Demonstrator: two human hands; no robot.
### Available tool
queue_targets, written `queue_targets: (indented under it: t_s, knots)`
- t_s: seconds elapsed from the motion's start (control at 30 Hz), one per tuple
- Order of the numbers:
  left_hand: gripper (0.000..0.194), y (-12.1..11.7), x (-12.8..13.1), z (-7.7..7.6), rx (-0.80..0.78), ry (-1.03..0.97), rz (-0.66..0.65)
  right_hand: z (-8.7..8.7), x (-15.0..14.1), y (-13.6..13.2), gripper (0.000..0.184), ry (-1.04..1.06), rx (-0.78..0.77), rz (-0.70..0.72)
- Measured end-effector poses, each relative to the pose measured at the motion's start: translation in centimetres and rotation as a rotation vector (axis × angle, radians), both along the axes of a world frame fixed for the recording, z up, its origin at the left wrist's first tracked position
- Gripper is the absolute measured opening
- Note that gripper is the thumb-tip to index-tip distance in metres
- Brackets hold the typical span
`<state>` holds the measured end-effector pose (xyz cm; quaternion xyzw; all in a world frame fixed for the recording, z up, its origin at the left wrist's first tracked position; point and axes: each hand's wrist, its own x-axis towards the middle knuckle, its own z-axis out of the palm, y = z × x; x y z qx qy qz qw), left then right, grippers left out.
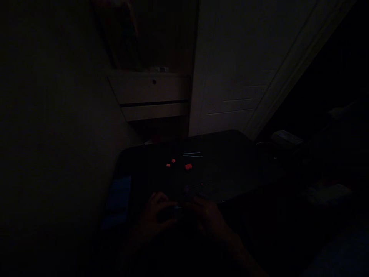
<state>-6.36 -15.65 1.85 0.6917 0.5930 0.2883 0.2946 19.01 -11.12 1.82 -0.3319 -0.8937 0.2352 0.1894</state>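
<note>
In very dim light, my left hand (155,215) reaches in at the near side of a dark table (225,154). Its thumb and forefinger curve around a small dark object (178,209) with a faint pale edge; its kind is too dark to tell. From the other side, my right hand (209,215) is closed, its fingertips at the same object. Just beyond the hands lie thin dark pieces with a tiny red spot (201,184). Farther back are a red block (188,167) and two small orange-red pieces (168,165).
Two thin pale rods (191,154) lie toward the table's back. A blue flat item (118,198) is at the left edge. Behind stand a drawer unit (152,90) and a white panelled door (227,88). A pale box (286,137) sits off to the right.
</note>
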Motion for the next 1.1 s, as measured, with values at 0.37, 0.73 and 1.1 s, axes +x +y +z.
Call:
queue_targets:
  t_s: [0.37, 0.73, 1.1]
  knots:
    - [0.042, 0.2, -0.2, -0.7, 0.027, 0.008, 0.0, 0.8, 0.2, -0.2, 0.053, -0.066, -0.04, 0.075]
    - [0.032, -0.3, 0.0, 0.6, 0.062, -0.006, 0.019, 1.5, -0.3, -0.2, 0.049, 0.059, -0.041, 0.037]
    - [0.033, -0.5, 0.8, 0.4, 0.038, 0.064, 0.067, 1.6, -1.4, -0.8, 0.052, -0.198, 0.072, 0.034]
